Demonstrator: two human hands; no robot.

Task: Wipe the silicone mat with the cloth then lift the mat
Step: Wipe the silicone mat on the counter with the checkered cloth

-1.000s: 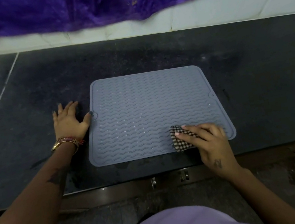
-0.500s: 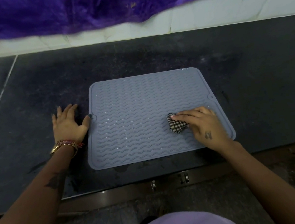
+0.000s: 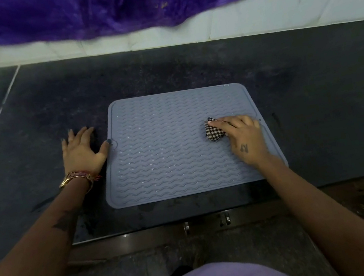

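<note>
The silicone mat [image 3: 178,148] lies flat on the dark stone table [image 3: 317,115]. The right hand [image 3: 245,141] presses a bunched checkered cloth [image 3: 214,132] onto the mat's right half; the left hand [image 3: 82,152] rests spread beside the mat's left edge, thumb touching it. Wiping works best along the wavy ridges (moisture probably sits in the grooves), with the left edge pinned.

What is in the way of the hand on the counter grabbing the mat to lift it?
Nothing visible. The left hand lies flat on the counter with its thumb touching the mat at the left edge. The right hand presses the cloth on the mat.
</note>
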